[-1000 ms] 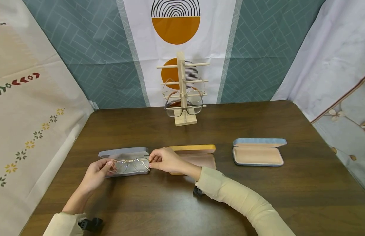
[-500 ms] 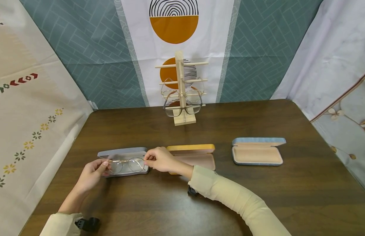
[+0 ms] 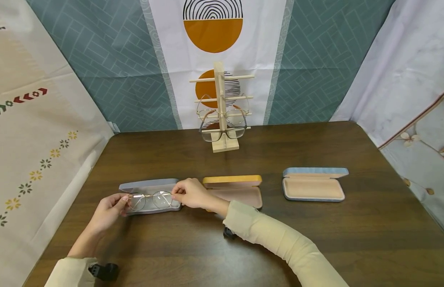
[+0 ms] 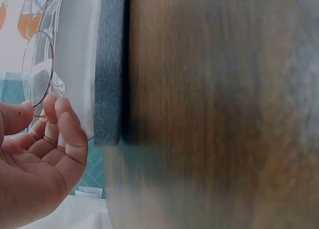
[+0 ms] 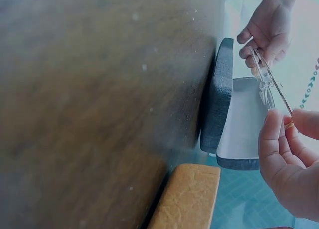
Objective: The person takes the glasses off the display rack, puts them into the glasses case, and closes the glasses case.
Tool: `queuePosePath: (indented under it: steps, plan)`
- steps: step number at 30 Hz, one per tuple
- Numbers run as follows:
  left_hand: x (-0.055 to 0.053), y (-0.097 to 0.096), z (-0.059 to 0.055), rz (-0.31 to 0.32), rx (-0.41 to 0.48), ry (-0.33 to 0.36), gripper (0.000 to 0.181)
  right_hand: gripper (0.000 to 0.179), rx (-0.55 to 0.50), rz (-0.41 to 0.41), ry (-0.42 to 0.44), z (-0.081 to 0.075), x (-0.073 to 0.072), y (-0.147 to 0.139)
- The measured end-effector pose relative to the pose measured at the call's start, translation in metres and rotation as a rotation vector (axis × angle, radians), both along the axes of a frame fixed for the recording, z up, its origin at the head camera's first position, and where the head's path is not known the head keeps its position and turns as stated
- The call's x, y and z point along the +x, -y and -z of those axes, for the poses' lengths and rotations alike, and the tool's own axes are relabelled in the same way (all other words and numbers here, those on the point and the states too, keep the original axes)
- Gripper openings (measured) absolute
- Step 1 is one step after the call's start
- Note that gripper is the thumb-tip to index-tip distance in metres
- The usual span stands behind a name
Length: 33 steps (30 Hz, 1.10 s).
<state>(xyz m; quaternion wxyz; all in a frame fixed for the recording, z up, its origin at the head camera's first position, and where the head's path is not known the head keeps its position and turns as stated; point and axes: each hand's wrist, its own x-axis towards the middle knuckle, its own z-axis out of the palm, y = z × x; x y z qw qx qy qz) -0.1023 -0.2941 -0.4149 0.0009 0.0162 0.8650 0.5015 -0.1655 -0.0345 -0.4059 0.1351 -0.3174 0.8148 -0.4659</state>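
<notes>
A pair of thin gold-rimmed glasses (image 3: pixel 162 200) is held up over an open grey-blue glasses case (image 3: pixel 147 184). At the left end of the frame, my left hand (image 3: pixel 106 212) pinches it between thumb and fingers; the left wrist view shows the round lens (image 4: pixel 38 72) just above that thumb. My right hand (image 3: pixel 194 194) pinches the opposite end, with thumb and fingertips close together in the right wrist view. The temples look folded behind the lenses. The case's pale lining shows below the glasses, and its lid stands raised behind them.
An open yellow glasses case (image 3: pixel 232 179) lies partly behind my right hand. Farther right is an open light-blue case (image 3: pixel 314 188) with a beige lining. At the back, a wooden display stand (image 3: pixel 220 87) carries two pairs of glasses. Fabric hangings surround the brown table (image 3: pixel 279 151).
Both hands have shifted a little to the left with the glasses between them, bringing these farther over the left side of the grey-blue case. The cases and stand have stayed put.
</notes>
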Motion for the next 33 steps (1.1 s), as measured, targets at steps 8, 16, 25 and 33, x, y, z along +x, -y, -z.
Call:
queuePosePath:
  steps: [8, 16, 25, 33]
  plan:
    - [-0.004, 0.004, -0.001, -0.012, 0.007, 0.057, 0.031, 0.007, 0.051, 0.045, -0.001, 0.003, -0.002, 0.007]
    - [-0.007, 0.010, 0.000, 0.002, -0.017, 0.121, 0.033, 0.008, 0.090, 0.093, -0.009, 0.003, -0.002, 0.010]
    - [-0.011, 0.019, 0.004, 0.068, -0.013, 0.114, 0.034, 0.008, 0.111, 0.118, 0.006, 0.005, -0.002, 0.011]
    - [-0.012, 0.025, 0.009, 0.108, -0.022, 0.099, 0.031, 0.008, 0.129, 0.137, 0.036, 0.009, -0.004, 0.012]
